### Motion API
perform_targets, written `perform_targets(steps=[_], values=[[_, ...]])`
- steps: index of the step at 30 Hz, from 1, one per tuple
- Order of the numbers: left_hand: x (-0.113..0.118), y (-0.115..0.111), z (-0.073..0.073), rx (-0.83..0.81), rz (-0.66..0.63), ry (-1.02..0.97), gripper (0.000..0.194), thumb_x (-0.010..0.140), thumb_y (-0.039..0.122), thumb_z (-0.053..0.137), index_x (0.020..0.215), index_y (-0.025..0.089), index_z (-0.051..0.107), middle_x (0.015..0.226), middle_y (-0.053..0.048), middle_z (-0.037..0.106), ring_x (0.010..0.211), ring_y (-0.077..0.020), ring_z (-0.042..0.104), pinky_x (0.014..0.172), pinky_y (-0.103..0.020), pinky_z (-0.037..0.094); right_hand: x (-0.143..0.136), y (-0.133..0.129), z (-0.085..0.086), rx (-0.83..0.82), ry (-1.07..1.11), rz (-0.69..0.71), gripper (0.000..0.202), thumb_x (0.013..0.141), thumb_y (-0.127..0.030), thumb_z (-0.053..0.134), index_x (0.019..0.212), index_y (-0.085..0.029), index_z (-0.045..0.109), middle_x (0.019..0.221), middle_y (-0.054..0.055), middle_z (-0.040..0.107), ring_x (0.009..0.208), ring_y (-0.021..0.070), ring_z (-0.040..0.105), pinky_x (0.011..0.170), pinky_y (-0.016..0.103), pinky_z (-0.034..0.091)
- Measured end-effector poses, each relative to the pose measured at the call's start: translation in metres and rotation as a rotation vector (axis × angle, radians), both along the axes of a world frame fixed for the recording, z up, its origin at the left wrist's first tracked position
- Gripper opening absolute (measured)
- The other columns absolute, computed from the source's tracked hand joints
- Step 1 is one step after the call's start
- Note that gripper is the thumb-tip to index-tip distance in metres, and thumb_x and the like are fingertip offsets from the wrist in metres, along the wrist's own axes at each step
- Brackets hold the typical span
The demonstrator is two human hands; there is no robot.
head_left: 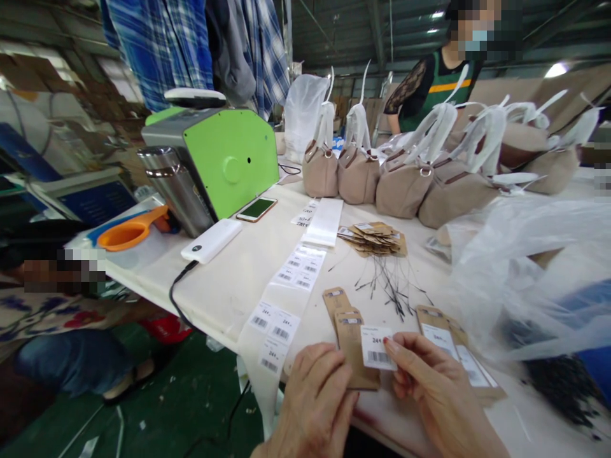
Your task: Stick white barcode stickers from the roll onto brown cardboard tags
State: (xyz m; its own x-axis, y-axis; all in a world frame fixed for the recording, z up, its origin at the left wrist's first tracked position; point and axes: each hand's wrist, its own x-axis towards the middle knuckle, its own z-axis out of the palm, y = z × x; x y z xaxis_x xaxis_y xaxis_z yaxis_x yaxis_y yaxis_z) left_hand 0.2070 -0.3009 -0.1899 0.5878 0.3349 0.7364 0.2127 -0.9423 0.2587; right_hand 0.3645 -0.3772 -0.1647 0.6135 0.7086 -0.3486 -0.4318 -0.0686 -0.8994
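Note:
My right hand pinches a white price sticker with a barcode between thumb and forefinger, over a brown cardboard tag. My left hand is closed at that tag's left edge, its fingers bent together and its thumb at the front edge. More brown tags lie partly beneath this one. To the left runs a strip of printed stickers, with gaps in its rows. Right of my right hand, several tags bearing white stickers lie fanned out.
Behind the tags are a pile of brown tags and black strings. Beige handbags line the back. At left stand a green machine, steel flask, phone and power bank. Clear plastic covers the right side.

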Motion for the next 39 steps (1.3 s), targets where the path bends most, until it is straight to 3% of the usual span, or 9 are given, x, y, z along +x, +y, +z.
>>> perform_targets(steps=[6,11,17,21,27,33,39], values=[[-0.002,0.001,-0.007,0.025,0.054,0.045,0.030,0.076,0.015,0.056,0.106,0.009,0.056,0.104,-0.013,0.063,0.103,-0.0222,0.056,0.092,-0.040,0.046,-0.001,0.004,0.002,-0.006,0.008,-0.122,0.034,0.053,-0.039,0.082,0.070,-0.018,0.061,0.063,-0.005,0.059,0.054,0.0058,0.049,0.051,0.015,0.043],[-0.003,-0.001,-0.010,-0.027,0.084,0.038,0.024,0.077,0.015,0.056,0.101,0.011,0.058,0.097,-0.009,0.065,0.099,-0.0202,0.057,0.093,-0.039,0.043,-0.006,0.009,0.004,0.000,-0.004,-0.012,0.031,0.058,-0.040,0.080,0.067,-0.017,0.061,0.058,-0.005,0.055,0.052,0.0042,0.046,0.050,0.013,0.039],[0.008,-0.001,-0.001,-0.061,0.112,-0.042,0.018,0.080,0.016,0.052,0.097,0.012,0.059,0.091,-0.008,0.065,0.092,-0.0198,0.058,0.090,-0.037,0.043,-0.006,0.009,-0.001,0.025,0.002,-0.089,0.029,0.058,-0.037,0.080,0.069,-0.018,0.061,0.065,-0.005,0.057,0.054,0.0043,0.047,0.050,0.012,0.039],[0.013,-0.003,0.001,-0.073,0.122,-0.060,0.015,0.080,0.018,0.053,0.091,0.012,0.060,0.089,-0.007,0.065,0.089,-0.0192,0.058,0.090,-0.036,0.041,-0.006,0.009,-0.005,0.015,-0.065,-0.063,0.029,0.061,-0.039,0.078,0.069,-0.018,0.060,0.062,-0.006,0.055,0.054,0.0042,0.045,0.048,0.012,0.036],[0.013,-0.005,-0.001,-0.063,0.131,-0.068,0.015,0.079,0.017,0.054,0.090,0.010,0.061,0.088,-0.009,0.064,0.089,-0.0212,0.058,0.089,-0.039,0.041,-0.001,0.007,0.003,-0.032,-0.088,-0.068,0.035,0.055,-0.042,0.080,0.070,-0.018,0.060,0.063,-0.005,0.057,0.051,0.0050,0.046,0.047,0.014,0.038],[0.008,-0.001,-0.001,0.007,0.044,-0.101,0.016,0.078,0.016,0.053,0.089,0.010,0.063,0.091,-0.008,0.067,0.093,-0.0213,0.058,0.088,-0.037,0.043,-0.002,0.008,0.010,-0.102,-0.147,0.134,0.035,0.061,-0.046,0.075,0.064,-0.017,0.055,0.045,-0.007,0.045,0.040,0.0038,0.036,0.040,0.017,0.026],[0.010,0.003,-0.002,0.017,0.016,-0.092,0.015,0.079,0.016,0.052,0.086,0.012,0.064,0.086,-0.007,0.069,0.088,-0.0186,0.059,0.085,-0.033,0.046,-0.007,0.008,0.007,-0.201,-0.213,0.188,0.038,0.063,-0.052,0.070,0.064,-0.017,0.055,0.043,-0.008,0.043,0.040,0.0042,0.034,0.041,0.017,0.026]])
